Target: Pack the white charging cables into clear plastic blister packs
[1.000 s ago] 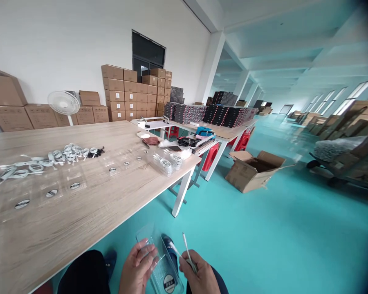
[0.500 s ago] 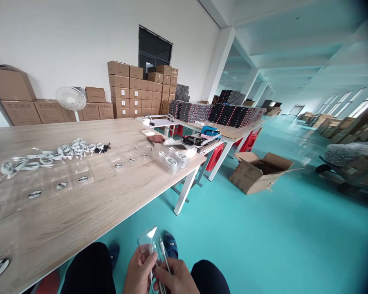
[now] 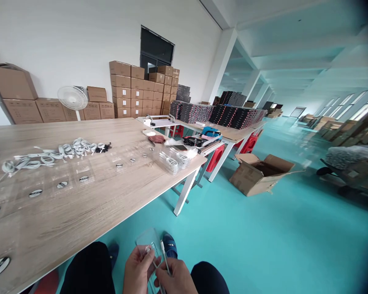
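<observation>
We start with the left grip [image 3: 139, 271], low in the frame. Its fingers are closed on the near edge of a clear plastic pack [image 3: 149, 238], which stands up out of the hand, tilted away from us over the floor. The right grip [image 3: 175, 280] sits just beside it, almost touching, with thumb and fingers pinched together on a white cable [image 3: 163, 254]. The cable's plug end points upward and lies against the right side of the pack. We cannot tell whether it sits inside the pack or only rests against its face.

Below both grips are knees in black trousers [image 3: 88, 267], and a blue shoe [image 3: 170, 247] shows on the teal floor [image 3: 263, 245] just past the pack.

To the left runs the long wooden table [image 3: 79, 216]. On it lie a row of coiled white cables [image 3: 49, 153] and flat clear packs with round labels [image 3: 61, 184] — both well apart from the hands. A heap of filled packs [image 3: 171, 161] lies near the table's far corner.

Farther out, an open cardboard box [image 3: 260, 171] rests on the floor. A second table [image 3: 230, 132] carries black stacks, with red stools [image 3: 216, 157] under it. By the wall are a white fan [image 3: 72, 98] and stacked cartons [image 3: 135, 90].
</observation>
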`<state>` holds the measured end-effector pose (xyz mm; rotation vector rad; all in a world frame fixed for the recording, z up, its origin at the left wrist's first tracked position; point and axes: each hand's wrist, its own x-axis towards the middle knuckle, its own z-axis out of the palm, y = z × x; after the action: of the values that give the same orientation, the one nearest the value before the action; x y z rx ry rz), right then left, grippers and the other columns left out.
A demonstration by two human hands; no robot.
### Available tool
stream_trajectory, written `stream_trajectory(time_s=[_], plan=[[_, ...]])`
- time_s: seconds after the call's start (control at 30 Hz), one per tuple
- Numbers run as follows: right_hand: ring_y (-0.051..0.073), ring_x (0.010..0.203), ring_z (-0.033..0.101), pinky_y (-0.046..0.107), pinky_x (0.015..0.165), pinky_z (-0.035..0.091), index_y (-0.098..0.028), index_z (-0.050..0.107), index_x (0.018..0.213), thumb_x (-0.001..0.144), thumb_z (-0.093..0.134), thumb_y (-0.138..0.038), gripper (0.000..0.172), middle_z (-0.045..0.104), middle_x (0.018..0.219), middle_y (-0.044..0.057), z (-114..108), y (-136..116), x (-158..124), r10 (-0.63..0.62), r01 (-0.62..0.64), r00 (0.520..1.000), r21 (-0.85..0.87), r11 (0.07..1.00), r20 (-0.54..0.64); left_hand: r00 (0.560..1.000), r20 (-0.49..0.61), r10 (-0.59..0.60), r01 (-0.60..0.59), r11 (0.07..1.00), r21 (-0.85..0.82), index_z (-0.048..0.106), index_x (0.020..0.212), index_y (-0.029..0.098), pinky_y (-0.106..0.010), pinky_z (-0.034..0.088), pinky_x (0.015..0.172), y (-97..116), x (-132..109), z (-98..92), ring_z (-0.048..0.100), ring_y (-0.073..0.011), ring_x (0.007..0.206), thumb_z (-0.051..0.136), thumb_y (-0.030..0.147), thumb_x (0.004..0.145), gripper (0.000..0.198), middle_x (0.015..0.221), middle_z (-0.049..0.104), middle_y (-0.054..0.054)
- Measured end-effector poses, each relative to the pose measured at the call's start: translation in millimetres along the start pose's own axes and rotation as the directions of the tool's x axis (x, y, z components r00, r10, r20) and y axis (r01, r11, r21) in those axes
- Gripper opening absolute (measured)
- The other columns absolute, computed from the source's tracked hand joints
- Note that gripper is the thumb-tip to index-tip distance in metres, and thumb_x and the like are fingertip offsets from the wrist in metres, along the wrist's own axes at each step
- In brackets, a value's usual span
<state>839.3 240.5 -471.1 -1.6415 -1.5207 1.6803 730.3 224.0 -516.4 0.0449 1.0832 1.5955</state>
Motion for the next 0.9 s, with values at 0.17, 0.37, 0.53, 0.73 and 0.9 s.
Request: stream_trajectory(time_s=[0.17,0.37,0.53,0.73,0.9], plan=[[0.027,0.080,0.075,0.030,0.062,0.042,-0.021,0.070,0.079,0.080,0.058,-0.011,0.015,0.080,0.081,0.010,11,10,5,-0.180,0.056,0.972,-0.597,0.800,-0.149,1.000,0.012,-0.025,0.026,0.999,-0.047,0.062,0.065,0.018,-0.030,0.059,0.063,2,8,-3.1,0.063,-0.0135,0.055,0.099,0.033,0.047,0.043,0.057,0.063,0.004],[0.030,0.083,0.078,0.030,0.061,0.039,-0.023,0.073,0.092,0.085,0.060,-0.015,0.016,0.082,0.084,0.010,27,19,11,-0.257,-0.006,0.940,-0.765,0.644,-0.223,0.999,-0.036,-0.036,0.034,0.998,-0.051,0.060,0.064,0.018,-0.023,0.054,0.053,11,9,-2.0,0.059,-0.0104,0.054,0.100,0.033,0.041,0.049,0.058,0.060,0.005],[0.023,0.079,0.072,0.029,0.062,0.039,-0.026,0.071,0.092,0.093,0.054,-0.025,0.016,0.076,0.086,0.006,21,25,11,-0.443,0.119,0.858,-0.740,0.662,-0.259,0.995,-0.016,0.094,-0.093,0.995,0.045,0.064,0.074,0.018,-0.027,0.059,0.064,22,3,-0.6,0.057,-0.0106,0.062,0.096,0.042,0.051,0.047,0.064,0.054,0.007],[0.022,0.075,0.059,0.032,0.071,0.044,-0.022,0.071,0.077,0.094,0.051,-0.048,0.038,0.061,0.079,0.005,1,15,8,-0.401,0.325,0.881,-0.295,0.899,-0.251,0.994,0.070,0.089,-0.096,0.990,0.108,0.071,0.089,0.020,-0.028,0.055,0.063,39,-9,4.2,0.060,-0.0149,0.065,0.093,0.041,0.058,0.044,0.066,0.061,0.003],[0.020,0.074,0.054,0.032,0.069,0.042,-0.020,0.066,0.074,0.090,0.056,-0.050,0.036,0.058,0.077,0.002,-8,1,0,-0.335,0.321,0.935,-0.125,0.939,-0.115,0.991,0.110,-0.071,0.066,0.997,0.049,0.076,0.094,0.021,-0.029,0.055,0.073,48,-14,3.3,0.067,-0.0199,0.080,0.093,0.039,0.060,0.042,0.084,0.074,-0.004]])
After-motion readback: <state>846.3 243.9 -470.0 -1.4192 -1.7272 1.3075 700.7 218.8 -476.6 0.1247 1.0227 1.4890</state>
